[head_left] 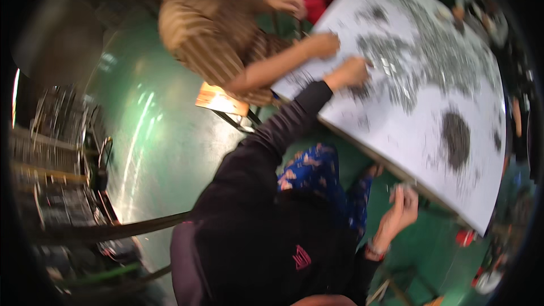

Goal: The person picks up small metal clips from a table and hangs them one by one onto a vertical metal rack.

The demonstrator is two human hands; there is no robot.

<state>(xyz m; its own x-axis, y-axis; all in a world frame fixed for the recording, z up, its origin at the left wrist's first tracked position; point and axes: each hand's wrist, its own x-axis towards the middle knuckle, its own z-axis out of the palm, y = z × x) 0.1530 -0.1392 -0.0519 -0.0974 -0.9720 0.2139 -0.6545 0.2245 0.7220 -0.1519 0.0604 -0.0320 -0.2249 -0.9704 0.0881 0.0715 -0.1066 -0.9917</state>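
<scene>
My left arm in a dark sleeve reaches far over the white table [391, 130]. At its end my left hand [350, 73] is low over the tabletop, by a small dark heap [360, 89]. Its fingers are curled in, and motion smears what they hold, if anything. A broad spread of thin grey metal-like pieces [391, 59] lies just beyond it. Beside the table's near edge, my right hand [399, 209] is raised with its fingers curled together. Something small and shiny may be at its fingertips, too blurred to name.
A co-worker in a striped brown shirt [209, 56] sits at the left, one hand [322, 45] close to mine. Another dark heap [455, 139] lies at the table's right. A wooden stool [222, 99] and loaded racks [56, 153] stand on the left.
</scene>
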